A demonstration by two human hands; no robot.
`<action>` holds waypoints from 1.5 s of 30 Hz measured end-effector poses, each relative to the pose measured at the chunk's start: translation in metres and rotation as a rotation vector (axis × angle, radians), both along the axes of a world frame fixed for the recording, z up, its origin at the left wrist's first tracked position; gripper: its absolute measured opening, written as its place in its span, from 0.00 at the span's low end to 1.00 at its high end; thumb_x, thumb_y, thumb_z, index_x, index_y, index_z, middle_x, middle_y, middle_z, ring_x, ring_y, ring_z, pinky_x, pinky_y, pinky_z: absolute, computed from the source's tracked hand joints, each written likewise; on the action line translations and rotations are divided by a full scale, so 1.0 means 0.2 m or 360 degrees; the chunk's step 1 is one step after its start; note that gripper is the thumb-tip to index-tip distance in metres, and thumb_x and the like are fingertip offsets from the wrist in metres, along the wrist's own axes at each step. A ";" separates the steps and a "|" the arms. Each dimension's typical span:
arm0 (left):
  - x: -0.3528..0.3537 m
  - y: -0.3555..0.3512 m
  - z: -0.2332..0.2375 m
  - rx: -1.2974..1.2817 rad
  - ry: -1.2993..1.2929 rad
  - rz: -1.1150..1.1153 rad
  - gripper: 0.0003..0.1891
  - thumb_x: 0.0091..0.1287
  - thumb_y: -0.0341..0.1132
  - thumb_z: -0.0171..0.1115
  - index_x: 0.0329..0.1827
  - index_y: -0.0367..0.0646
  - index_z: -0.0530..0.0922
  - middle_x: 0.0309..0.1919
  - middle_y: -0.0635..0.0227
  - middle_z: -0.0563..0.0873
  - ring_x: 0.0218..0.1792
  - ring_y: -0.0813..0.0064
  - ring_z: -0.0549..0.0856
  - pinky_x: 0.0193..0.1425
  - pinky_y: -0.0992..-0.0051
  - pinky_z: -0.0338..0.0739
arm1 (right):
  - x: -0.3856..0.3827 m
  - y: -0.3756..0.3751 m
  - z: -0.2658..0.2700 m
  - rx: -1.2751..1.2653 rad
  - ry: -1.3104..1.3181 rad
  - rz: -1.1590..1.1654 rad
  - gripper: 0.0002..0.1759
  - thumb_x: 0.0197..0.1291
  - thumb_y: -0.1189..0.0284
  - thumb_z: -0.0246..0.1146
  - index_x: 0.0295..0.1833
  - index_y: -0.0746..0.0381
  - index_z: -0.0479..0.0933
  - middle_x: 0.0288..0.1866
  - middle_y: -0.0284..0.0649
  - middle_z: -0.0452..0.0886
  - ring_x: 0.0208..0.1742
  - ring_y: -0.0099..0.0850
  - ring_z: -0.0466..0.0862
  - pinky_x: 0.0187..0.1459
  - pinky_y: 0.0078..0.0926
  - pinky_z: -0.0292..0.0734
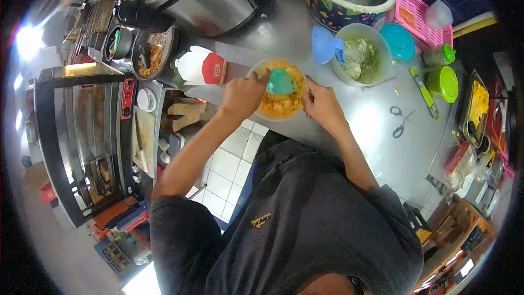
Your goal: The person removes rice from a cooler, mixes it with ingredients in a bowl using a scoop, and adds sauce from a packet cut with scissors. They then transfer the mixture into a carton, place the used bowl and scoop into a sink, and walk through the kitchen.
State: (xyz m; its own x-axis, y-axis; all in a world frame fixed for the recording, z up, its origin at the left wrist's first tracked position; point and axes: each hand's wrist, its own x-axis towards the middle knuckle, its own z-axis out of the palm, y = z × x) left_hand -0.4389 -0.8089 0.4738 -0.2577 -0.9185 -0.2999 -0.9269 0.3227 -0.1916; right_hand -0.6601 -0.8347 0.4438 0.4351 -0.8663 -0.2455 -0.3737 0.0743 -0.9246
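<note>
A clear round bowl (273, 118) of orange, crumbly food sits at the near edge of the metal counter. Inside it, over the food, is a teal plastic scoop (281, 81). My left hand (244, 95) reaches over the bowl's left side, fingers closed at the scoop's left edge. At the opposite side my right hand (326, 104) pinches the bowl's rim; its fingertips are partly hidden. Left of the bowl lies a red and white takeaway box (203, 66). To the right stands a clear tub (362, 54) of pale green shredded food, with a blue scoop (326, 45) at its rim.
A large steel cooker (204, 0) and a patterned pot (349, 0) stand behind. Scissors (401, 122), a green-handled tool (424, 93) and a green-lidded jar (442, 84) lie to the right. A pan (154, 52) and glass-fronted cabinet (84, 136) are at left.
</note>
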 end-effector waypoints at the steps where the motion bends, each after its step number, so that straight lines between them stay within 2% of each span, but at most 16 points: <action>1: -0.02 0.03 0.04 -0.0177 -0.0036 0.0059 0.27 0.63 0.34 0.58 0.69 0.50 0.70 0.39 0.59 0.85 0.24 0.63 0.86 0.27 0.66 0.82 | -0.01 0.01 -0.02 0.0011 -0.0004 -0.0018 0.23 0.62 0.77 0.54 0.65 0.63 0.73 0.20 0.41 0.77 0.18 0.28 0.80 0.25 0.28 0.78; 5: -0.13 0.07 -0.01 -0.0370 -0.0166 0.0285 0.28 0.63 0.33 0.57 0.69 0.47 0.70 0.42 0.61 0.83 0.27 0.65 0.86 0.24 0.66 0.82 | 0.01 0.01 -0.05 -0.0282 0.0147 0.0006 0.23 0.64 0.74 0.54 0.65 0.61 0.73 0.20 0.42 0.78 0.17 0.30 0.79 0.28 0.29 0.78; 7: -0.11 0.08 -0.18 -0.0264 -0.0069 0.0248 0.29 0.63 0.33 0.57 0.71 0.47 0.68 0.42 0.60 0.82 0.29 0.63 0.86 0.27 0.65 0.83 | 0.03 0.01 -0.01 0.0081 -0.0115 -0.0081 0.21 0.66 0.73 0.55 0.64 0.57 0.75 0.20 0.39 0.78 0.19 0.22 0.79 0.25 0.25 0.75; 10: 0.01 0.04 -0.08 -0.0219 0.0132 0.0173 0.26 0.62 0.34 0.58 0.67 0.47 0.73 0.41 0.59 0.85 0.34 0.61 0.88 0.31 0.65 0.84 | 0.01 0.01 -0.09 0.0109 -0.0163 -0.0109 0.22 0.68 0.74 0.55 0.67 0.63 0.72 0.20 0.38 0.77 0.18 0.22 0.77 0.22 0.24 0.72; 12: 0.04 -0.01 0.10 0.0341 0.0324 -0.0133 0.27 0.62 0.39 0.62 0.66 0.47 0.73 0.37 0.58 0.87 0.31 0.61 0.89 0.30 0.64 0.84 | 0.02 0.01 -0.09 0.0013 -0.0185 -0.0066 0.22 0.68 0.74 0.55 0.67 0.64 0.71 0.20 0.38 0.77 0.18 0.22 0.77 0.21 0.24 0.72; 15: 0.01 -0.02 0.00 0.0428 0.0098 -0.0064 0.24 0.61 0.40 0.63 0.61 0.48 0.77 0.27 0.63 0.87 0.32 0.61 0.89 0.32 0.62 0.84 | 0.02 0.01 -0.05 0.0040 -0.0169 -0.0099 0.22 0.67 0.74 0.55 0.67 0.63 0.71 0.21 0.42 0.79 0.18 0.26 0.80 0.22 0.26 0.74; 19: -0.02 -0.04 -0.09 0.0305 0.0210 0.0105 0.24 0.62 0.38 0.61 0.62 0.46 0.75 0.31 0.62 0.87 0.30 0.61 0.89 0.29 0.63 0.84 | 0.03 0.01 -0.07 -0.0179 -0.0072 0.0001 0.25 0.62 0.78 0.54 0.65 0.63 0.71 0.22 0.47 0.80 0.19 0.33 0.82 0.26 0.32 0.78; 21: -0.05 0.03 -0.07 -0.0153 0.0261 0.0279 0.24 0.63 0.35 0.59 0.64 0.44 0.74 0.38 0.59 0.86 0.29 0.62 0.89 0.27 0.64 0.83 | 0.01 0.03 -0.09 -0.0205 -0.0006 0.0007 0.25 0.61 0.78 0.54 0.65 0.63 0.71 0.22 0.48 0.80 0.19 0.34 0.82 0.27 0.33 0.78; 24: -0.11 0.07 -0.01 -0.0374 0.0204 0.0424 0.26 0.64 0.33 0.56 0.68 0.43 0.71 0.46 0.55 0.84 0.29 0.62 0.89 0.25 0.66 0.83 | 0.03 0.02 -0.03 -0.0214 0.0032 0.0003 0.24 0.63 0.77 0.55 0.65 0.62 0.71 0.22 0.48 0.80 0.19 0.33 0.82 0.27 0.33 0.78; 26: -0.13 0.08 -0.09 -0.0269 0.0229 0.0470 0.28 0.64 0.32 0.56 0.70 0.44 0.69 0.49 0.52 0.82 0.29 0.61 0.89 0.26 0.65 0.83 | 0.03 0.03 -0.02 -0.0197 0.0008 0.0028 0.23 0.64 0.77 0.55 0.65 0.62 0.72 0.22 0.47 0.80 0.19 0.32 0.82 0.26 0.32 0.78; 30: -0.08 0.02 0.03 0.0133 0.0416 0.0263 0.28 0.63 0.33 0.58 0.69 0.46 0.71 0.41 0.55 0.86 0.38 0.58 0.89 0.34 0.63 0.85 | 0.01 0.03 -0.06 0.0138 -0.0183 -0.0081 0.20 0.69 0.75 0.53 0.66 0.61 0.72 0.24 0.41 0.81 0.19 0.25 0.81 0.24 0.27 0.78; 33: -0.02 -0.07 0.13 0.0651 0.0190 -0.0004 0.20 0.58 0.32 0.63 0.56 0.46 0.81 0.43 0.58 0.88 0.42 0.58 0.89 0.44 0.61 0.84 | 0.01 0.02 -0.08 0.0296 -0.0272 -0.0124 0.20 0.71 0.74 0.53 0.67 0.60 0.72 0.24 0.38 0.81 0.19 0.23 0.80 0.23 0.24 0.78; 37: -0.06 -0.03 -0.04 0.0588 0.0140 0.0310 0.21 0.58 0.32 0.62 0.58 0.44 0.78 0.42 0.58 0.87 0.41 0.58 0.89 0.42 0.62 0.84 | 0.01 0.03 -0.07 0.0187 -0.0227 -0.0108 0.22 0.71 0.74 0.53 0.69 0.59 0.70 0.23 0.38 0.81 0.19 0.23 0.80 0.23 0.24 0.77; 39: -0.08 0.03 -0.01 -0.0103 0.0368 0.0615 0.26 0.61 0.32 0.60 0.65 0.43 0.72 0.42 0.57 0.86 0.37 0.58 0.89 0.37 0.63 0.85 | 0.01 0.04 -0.09 0.0150 -0.0222 -0.0109 0.22 0.71 0.74 0.53 0.69 0.59 0.71 0.23 0.38 0.80 0.19 0.23 0.80 0.22 0.24 0.77; 43: -0.16 0.06 -0.07 -0.0234 0.0311 0.0622 0.29 0.63 0.32 0.58 0.69 0.41 0.67 0.43 0.56 0.84 0.32 0.59 0.89 0.32 0.64 0.84 | 0.01 0.04 -0.09 0.0040 -0.0216 -0.0080 0.22 0.71 0.74 0.53 0.69 0.59 0.71 0.21 0.37 0.79 0.19 0.22 0.79 0.22 0.24 0.76; 45: -0.15 0.04 -0.13 -0.0098 0.0384 0.0285 0.29 0.64 0.32 0.58 0.70 0.41 0.66 0.39 0.56 0.85 0.30 0.60 0.88 0.28 0.64 0.84 | 0.00 0.02 -0.07 0.0054 -0.0194 -0.0068 0.23 0.71 0.74 0.53 0.70 0.59 0.70 0.21 0.37 0.79 0.19 0.22 0.79 0.22 0.24 0.76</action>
State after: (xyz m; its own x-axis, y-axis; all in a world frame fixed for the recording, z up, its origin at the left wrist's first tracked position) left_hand -0.4681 -0.8007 0.4481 -0.1473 -0.9703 -0.1920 -0.9891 0.1448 0.0271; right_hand -0.6604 -0.8312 0.4294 0.4263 -0.8769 -0.2223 -0.2546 0.1195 -0.9596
